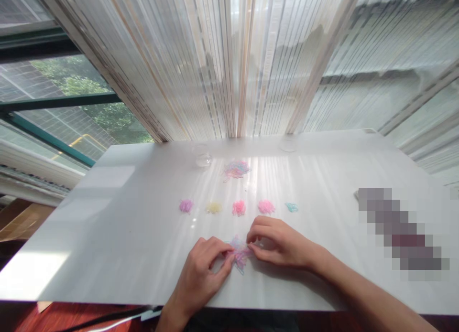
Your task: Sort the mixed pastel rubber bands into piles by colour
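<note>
A loose mixed pile of thin rubber bands (239, 261), pink, purple and pale blue, lies near the front of the white table. From its left side, my left hand (208, 265) pinches into the bands with thumb and forefinger. My right hand (278, 241) reaches in from the right, thumb and fingertips closed at the pile's edge on a band too small to see well. Beyond my hands lie small sorted heaps in a row: purple bands (186, 206), yellow bands (214, 207), red-pink bands (238, 208), pink bands (266, 207) and teal bands (291, 207).
Behind the row sits another mixed heap of bands (236, 169). A clear round container (203, 160) stands to its left, and a clear disc, perhaps a lid (288, 144), lies at the back. A blurred-out object (401, 231) is at the right. Striped curtains (215, 59) hang behind the white table (136, 236).
</note>
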{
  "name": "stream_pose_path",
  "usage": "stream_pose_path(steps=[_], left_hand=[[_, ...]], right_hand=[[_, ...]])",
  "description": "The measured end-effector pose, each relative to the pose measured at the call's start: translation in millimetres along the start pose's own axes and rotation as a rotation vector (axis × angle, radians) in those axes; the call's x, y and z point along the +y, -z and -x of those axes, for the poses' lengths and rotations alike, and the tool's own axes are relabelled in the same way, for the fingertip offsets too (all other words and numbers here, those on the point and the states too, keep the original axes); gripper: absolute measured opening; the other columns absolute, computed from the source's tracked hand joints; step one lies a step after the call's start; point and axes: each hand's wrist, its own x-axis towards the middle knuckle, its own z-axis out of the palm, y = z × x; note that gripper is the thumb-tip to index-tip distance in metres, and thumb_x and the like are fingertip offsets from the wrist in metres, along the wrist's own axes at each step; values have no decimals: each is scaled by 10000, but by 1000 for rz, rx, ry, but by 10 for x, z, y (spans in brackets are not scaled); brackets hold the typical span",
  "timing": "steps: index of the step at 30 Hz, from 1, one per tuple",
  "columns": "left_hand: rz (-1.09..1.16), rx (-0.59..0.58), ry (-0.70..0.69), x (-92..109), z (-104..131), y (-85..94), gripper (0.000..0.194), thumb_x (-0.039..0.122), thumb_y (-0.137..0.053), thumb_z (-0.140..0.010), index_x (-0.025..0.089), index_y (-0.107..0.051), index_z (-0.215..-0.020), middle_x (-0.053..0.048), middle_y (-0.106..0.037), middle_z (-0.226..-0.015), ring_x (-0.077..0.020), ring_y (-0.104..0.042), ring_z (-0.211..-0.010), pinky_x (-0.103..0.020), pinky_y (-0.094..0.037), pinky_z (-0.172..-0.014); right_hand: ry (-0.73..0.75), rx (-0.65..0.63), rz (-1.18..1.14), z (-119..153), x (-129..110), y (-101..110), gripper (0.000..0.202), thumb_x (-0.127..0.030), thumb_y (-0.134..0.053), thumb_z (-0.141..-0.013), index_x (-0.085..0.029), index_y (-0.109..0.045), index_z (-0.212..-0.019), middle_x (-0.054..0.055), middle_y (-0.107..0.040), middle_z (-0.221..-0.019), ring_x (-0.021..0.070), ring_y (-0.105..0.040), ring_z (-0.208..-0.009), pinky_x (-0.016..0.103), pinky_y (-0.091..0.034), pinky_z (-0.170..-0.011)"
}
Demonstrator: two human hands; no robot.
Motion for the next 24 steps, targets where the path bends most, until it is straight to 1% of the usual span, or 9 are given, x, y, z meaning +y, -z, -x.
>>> stream_pose_path(steps=[4, 10, 12, 15, 18, 24], left_hand=[[39, 28, 4, 13, -5, 16, 64, 204, -672, -978, 238, -718, -1007, 7, -715, -813, -148, -561, -632, -273, -476, -632], [140, 76, 33, 20, -71, -23, 167, 197, -689, -971, 236, -696, -1134, -16, -736, -937, -126, -582, -647, -236, -499, -591], [158, 75, 25, 22, -126, -46, 167, 190, -697, -966, 234, -694, -1127, -16, -747, -948, -121, -599, -661, -225, -500, -590], [205, 46, 20, 18, -209, -65, 109, 181, -689, -972, 235, -710, -1065, -3, -751, -913, -108, -607, -653, -205, -481, -570], [251, 20, 28, 1, -265, -71, 88, 172, -673, -980, 232, -727, -1015, 8, -743, -863, -93, -572, -603, -194, -450, -535], [315, 84, 67, -26, -277, -121, 116, 130, -685, -950, 221, -745, -988, 11, -751, -849, -71, -524, -553, -170, -429, -495]], right_hand=[[-11, 28, -12, -5, 2, 3, 95, -173, -609, -944, -178, -699, -914, 39, -669, -830, 155, -604, -760, 263, -480, -704], [-38, 51, -54, -8, -4, -22, 73, -197, -639, -959, -182, -703, -927, 31, -667, -825, 147, -607, -752, 250, -481, -702], [-40, 57, -66, -6, -3, -31, 71, -203, -644, -962, -182, -706, -935, 31, -676, -830, 143, -614, -752, 245, -482, -702], [-52, 68, -78, 2, 1, -39, 71, -201, -645, -968, -181, -706, -938, 28, -697, -830, 135, -624, -743, 239, -482, -705], [-67, 86, -77, 8, 6, -43, 68, -189, -639, -967, -180, -699, -936, 26, -712, -826, 132, -631, -733, 240, -486, -707], [-88, 137, -95, -1, 10, -53, 98, -190, -613, -978, -188, -697, -1028, 36, -725, -862, 141, -646, -750, 252, -513, -723]])
